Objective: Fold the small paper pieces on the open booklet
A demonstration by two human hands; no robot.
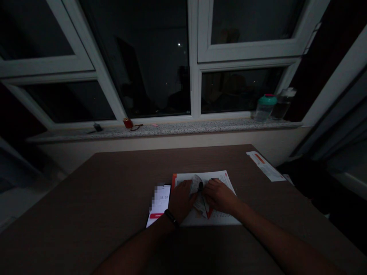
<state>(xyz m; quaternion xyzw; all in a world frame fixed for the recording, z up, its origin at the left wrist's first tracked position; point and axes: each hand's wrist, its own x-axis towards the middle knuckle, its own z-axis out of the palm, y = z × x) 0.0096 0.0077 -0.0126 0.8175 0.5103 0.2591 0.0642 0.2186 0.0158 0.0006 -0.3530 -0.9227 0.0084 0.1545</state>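
Bare forearms (134,254) reach in, the left hand (180,200) and right hand (219,196) gripping a folded printed sheet (220,217), partly hidden beneath them, on the dark table (114,191) beside a blurred phone (157,206); on the far windowsill (172,130) stand a teal-lidded bottle (264,112) and another bottle (281,107), contents hard to make out.

My L hand (180,200) & R hand (219,195) on papers (218,218), atop desk (86,191); phone (158,205) just L of papers, slip (265,166) at desk's far R corner. Behind desk, sill (163,130): 2 bottles (273,107) at R end, red item (128,123) left of center.
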